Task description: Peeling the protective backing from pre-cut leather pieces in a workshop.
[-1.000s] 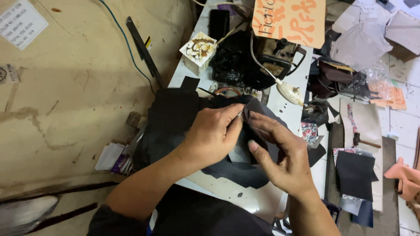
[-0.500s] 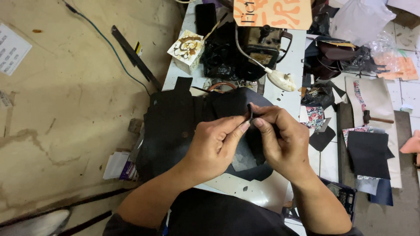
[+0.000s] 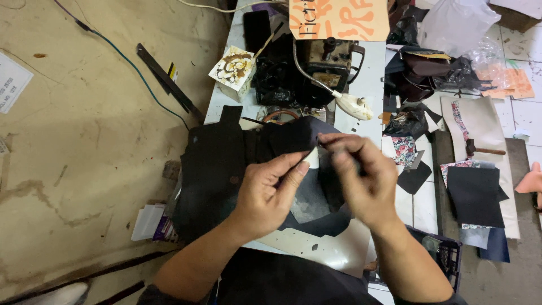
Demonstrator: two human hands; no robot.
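Two hands, left hand [image 3: 265, 189] and right hand [image 3: 361, 181], fingers pinching black leather [image 3: 293, 135] above cluttered white table [image 3: 367, 79], tiled floor [image 3: 525, 118] alongside.

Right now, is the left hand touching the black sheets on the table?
Cannot tell: in the head view the left hand overlaps the black sheets, hiding any contact or gap.

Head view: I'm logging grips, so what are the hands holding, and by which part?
Both hands, left and right, pinch a small dark strip between their fingertips at its upper end. The right hand is motion-blurred, so the exact contact cannot be told.
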